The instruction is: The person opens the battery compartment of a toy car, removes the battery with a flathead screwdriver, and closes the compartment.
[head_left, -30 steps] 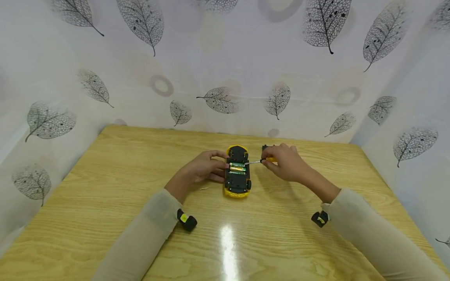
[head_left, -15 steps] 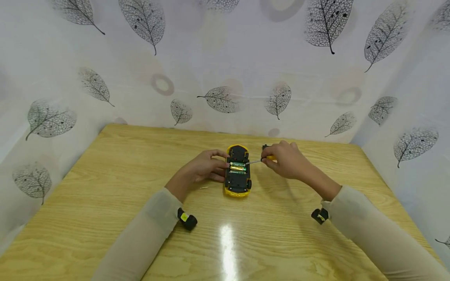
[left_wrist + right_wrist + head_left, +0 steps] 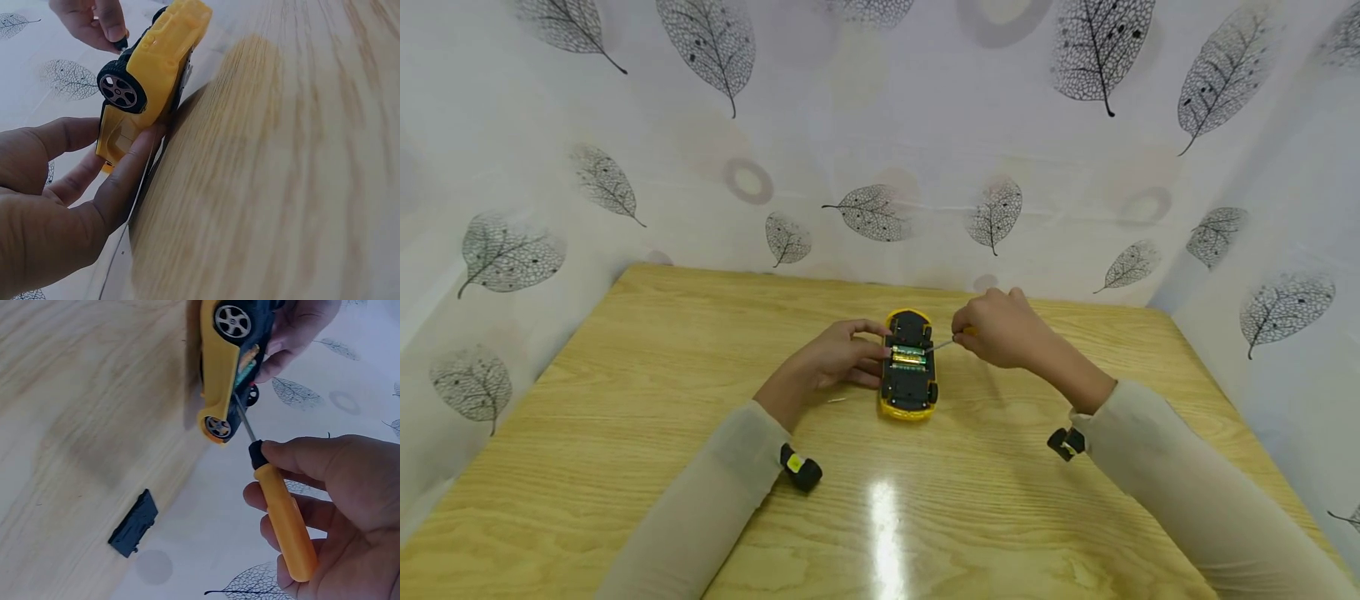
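Note:
A yellow toy car [image 3: 910,390] lies upside down on the wooden table, its black underside facing up. Several green and gold batteries [image 3: 908,359] sit in its uncovered compartment. My left hand [image 3: 838,357] holds the car by its left side, with fingertips at the upper edge and others low along the body. My right hand [image 3: 1003,327] grips the yellow handle of a screwdriver [image 3: 287,522]. Its metal shaft reaches the car's right side beside the batteries; exactly what the tip touches is too small to tell.
A black battery cover [image 3: 133,524] lies on the table near the right hand, hidden behind that hand in the head view. Left of the car is a small thin light-coloured piece [image 3: 837,400]. A leaf-patterned curtain [image 3: 880,133] borders the table's back and sides.
My right hand has moved up and slightly left and turned with the screwdriver, now covering the black cover in the head view. The left hand and the car have stayed put.

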`<action>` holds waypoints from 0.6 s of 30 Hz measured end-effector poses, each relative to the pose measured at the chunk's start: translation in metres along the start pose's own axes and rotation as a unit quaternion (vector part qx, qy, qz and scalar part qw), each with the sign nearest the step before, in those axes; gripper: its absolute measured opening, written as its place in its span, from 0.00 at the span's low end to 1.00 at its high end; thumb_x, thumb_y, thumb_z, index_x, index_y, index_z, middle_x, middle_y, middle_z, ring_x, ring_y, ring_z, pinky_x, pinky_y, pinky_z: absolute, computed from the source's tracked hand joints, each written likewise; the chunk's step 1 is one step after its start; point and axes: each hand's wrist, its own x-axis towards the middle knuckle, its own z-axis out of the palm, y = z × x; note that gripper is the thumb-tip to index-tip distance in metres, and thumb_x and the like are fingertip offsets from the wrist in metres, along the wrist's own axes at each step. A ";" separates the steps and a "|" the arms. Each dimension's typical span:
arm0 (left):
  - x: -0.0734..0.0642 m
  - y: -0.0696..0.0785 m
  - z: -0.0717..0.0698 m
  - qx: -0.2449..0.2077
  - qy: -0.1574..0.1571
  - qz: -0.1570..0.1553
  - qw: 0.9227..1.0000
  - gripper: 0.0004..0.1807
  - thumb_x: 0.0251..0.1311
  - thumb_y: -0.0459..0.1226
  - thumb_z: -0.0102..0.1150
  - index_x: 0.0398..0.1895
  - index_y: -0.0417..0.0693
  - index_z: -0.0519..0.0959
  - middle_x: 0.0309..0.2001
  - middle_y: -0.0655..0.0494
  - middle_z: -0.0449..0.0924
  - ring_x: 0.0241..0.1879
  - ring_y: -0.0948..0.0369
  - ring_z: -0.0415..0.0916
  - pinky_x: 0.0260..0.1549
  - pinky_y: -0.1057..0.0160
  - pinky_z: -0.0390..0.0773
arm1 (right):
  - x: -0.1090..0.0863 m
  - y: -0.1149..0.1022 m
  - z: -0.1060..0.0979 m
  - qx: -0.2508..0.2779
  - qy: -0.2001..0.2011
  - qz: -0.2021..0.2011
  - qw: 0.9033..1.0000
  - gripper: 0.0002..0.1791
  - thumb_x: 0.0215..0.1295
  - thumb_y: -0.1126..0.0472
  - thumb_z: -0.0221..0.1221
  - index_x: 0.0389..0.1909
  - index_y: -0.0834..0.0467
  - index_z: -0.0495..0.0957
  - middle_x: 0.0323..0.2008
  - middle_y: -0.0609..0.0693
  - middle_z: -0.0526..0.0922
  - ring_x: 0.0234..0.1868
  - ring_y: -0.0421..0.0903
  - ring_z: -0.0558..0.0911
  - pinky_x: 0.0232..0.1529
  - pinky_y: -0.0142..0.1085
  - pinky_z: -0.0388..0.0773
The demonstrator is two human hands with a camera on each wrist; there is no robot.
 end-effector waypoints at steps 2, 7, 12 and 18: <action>0.000 0.000 0.000 0.001 0.000 0.001 1.000 0.19 0.71 0.30 0.59 0.63 0.47 0.74 0.53 0.39 0.84 0.42 0.49 0.87 0.40 0.51 0.89 | 0.003 -0.002 -0.003 -0.011 -0.012 0.002 1.000 0.04 0.68 0.59 0.68 0.33 0.48 0.90 0.30 0.41 0.87 0.25 0.41 0.76 0.29 0.43 0.62; 0.000 0.000 0.002 0.015 0.002 0.005 1.000 0.20 0.71 0.30 0.59 0.64 0.48 0.75 0.52 0.39 0.84 0.42 0.49 0.87 0.39 0.51 0.89 | 0.014 -0.009 -0.008 -0.057 -0.039 0.005 0.998 0.09 0.70 0.59 0.65 0.29 0.46 0.88 0.26 0.41 0.84 0.27 0.45 0.72 0.34 0.45 0.60; 0.001 -0.001 0.002 0.014 0.008 0.004 1.000 0.20 0.71 0.29 0.59 0.64 0.47 0.75 0.53 0.39 0.83 0.43 0.48 0.87 0.40 0.50 0.89 | 0.019 -0.019 -0.012 -0.088 -0.046 0.007 0.995 0.13 0.70 0.60 0.64 0.23 0.46 0.85 0.22 0.43 0.80 0.28 0.48 0.70 0.37 0.47 0.61; 0.003 -0.003 0.001 0.009 0.012 0.004 1.000 0.20 0.71 0.28 0.58 0.64 0.46 0.75 0.53 0.38 0.83 0.41 0.48 0.87 0.40 0.49 0.89 | 0.016 -0.022 -0.010 -0.093 -0.034 0.011 0.995 0.12 0.70 0.60 0.65 0.25 0.46 0.86 0.26 0.44 0.84 0.28 0.48 0.70 0.39 0.47 0.64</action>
